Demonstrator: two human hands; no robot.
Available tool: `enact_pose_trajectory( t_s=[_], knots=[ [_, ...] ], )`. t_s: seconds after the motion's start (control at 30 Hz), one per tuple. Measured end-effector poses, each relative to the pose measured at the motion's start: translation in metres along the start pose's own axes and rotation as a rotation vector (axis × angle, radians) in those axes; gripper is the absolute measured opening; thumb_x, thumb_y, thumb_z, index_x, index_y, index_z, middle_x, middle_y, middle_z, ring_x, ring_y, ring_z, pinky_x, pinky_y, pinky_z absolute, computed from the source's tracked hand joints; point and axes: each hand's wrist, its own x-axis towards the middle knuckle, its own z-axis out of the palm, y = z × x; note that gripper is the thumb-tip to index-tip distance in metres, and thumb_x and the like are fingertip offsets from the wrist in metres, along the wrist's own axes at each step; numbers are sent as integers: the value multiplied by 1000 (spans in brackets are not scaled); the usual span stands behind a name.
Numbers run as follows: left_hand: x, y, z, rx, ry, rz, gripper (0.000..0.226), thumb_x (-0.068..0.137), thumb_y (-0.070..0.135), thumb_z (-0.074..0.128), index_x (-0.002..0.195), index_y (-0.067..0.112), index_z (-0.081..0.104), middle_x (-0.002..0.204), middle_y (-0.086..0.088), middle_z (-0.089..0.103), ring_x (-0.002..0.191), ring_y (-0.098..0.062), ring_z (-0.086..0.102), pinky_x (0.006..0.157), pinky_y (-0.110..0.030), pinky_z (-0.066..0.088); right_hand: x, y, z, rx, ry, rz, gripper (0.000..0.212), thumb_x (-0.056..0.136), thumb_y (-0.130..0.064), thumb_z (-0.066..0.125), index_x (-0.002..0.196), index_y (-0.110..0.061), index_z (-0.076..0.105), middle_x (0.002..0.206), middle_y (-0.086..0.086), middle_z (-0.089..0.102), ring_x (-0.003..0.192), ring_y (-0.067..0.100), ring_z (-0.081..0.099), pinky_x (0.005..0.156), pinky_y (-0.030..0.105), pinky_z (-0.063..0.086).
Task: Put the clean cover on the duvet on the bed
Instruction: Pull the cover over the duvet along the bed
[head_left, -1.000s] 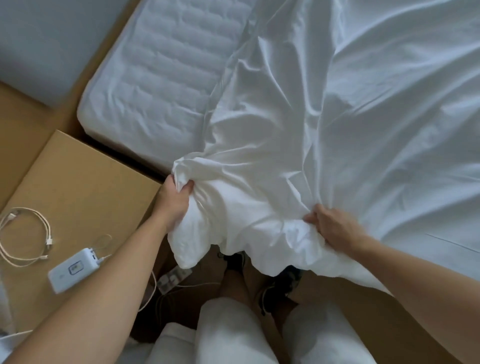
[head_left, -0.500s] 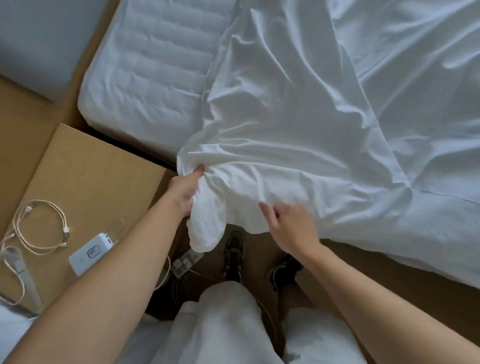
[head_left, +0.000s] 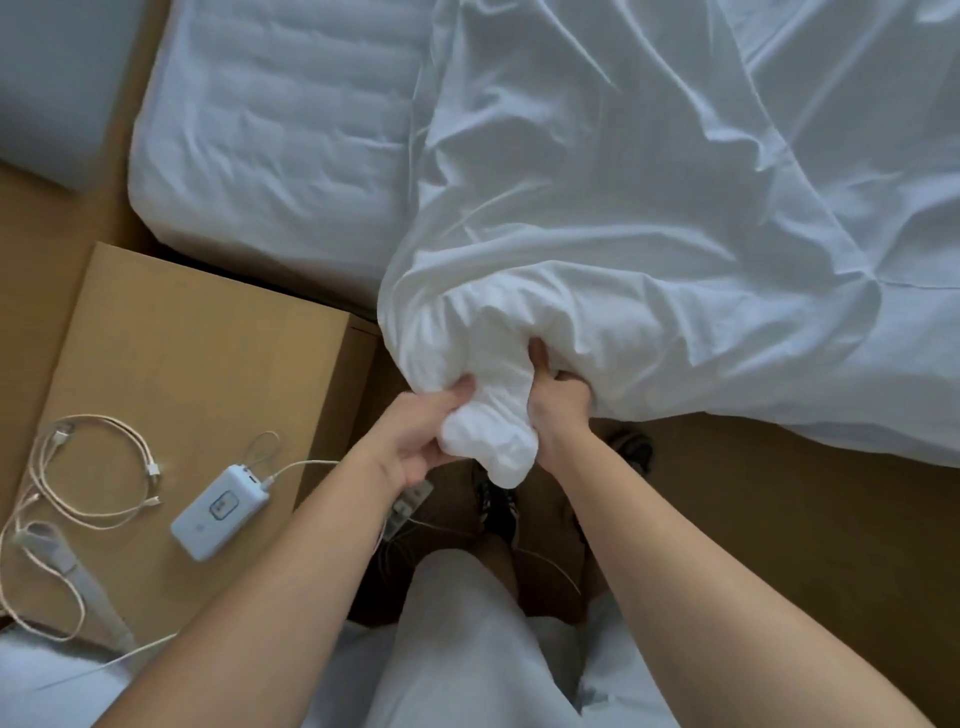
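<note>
A white duvet cover (head_left: 649, 197) lies rumpled across the right part of the bed. Its near left corner hangs over the bed's edge as a bunched white lump (head_left: 493, 415), with the duvet inside hidden by the cloth. My left hand (head_left: 421, 441) grips this bunched corner from the left, fingers curled round it. My right hand (head_left: 558, 400) grips the same corner from the right, its thumb pushed up into a fold. The bare quilted mattress (head_left: 270, 135) shows to the left of the cover.
A wooden bedside table (head_left: 171, 353) stands left of my hands, carrying a white power bank (head_left: 221, 512) and looped charging cables (head_left: 93, 467). My legs in light shorts and dark shoes (head_left: 498, 504) stand on the brown floor (head_left: 779, 519) beside the bed.
My right hand came left from the cover's edge and took hold of the corner beside my left hand. The corner has been drawn down off the bed into a tight bunch.
</note>
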Motion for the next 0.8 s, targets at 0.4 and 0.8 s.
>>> enact_pose_trajectory(
  t_s=[0.4, 0.8],
  knots=[
    [14, 20, -46, 139, 147, 156, 27, 95, 28, 71, 121, 18, 67, 106, -4, 78, 93, -24, 76, 72, -46, 63, 5, -10, -39, -204, 191, -200, 23, 96, -58, 56, 87, -39, 66, 94, -8, 69, 88, 18, 68, 60, 29, 60],
    [36, 8, 24, -45, 207, 268, 30, 92, 15, 73, 121, 11, 68, 113, -9, 75, 104, -33, 72, 92, -59, 56, 27, -41, -85, -208, 742, -245, 68, 85, -68, 62, 130, -22, 44, 127, 4, 47, 102, 20, 50, 85, 33, 45]
  ],
)
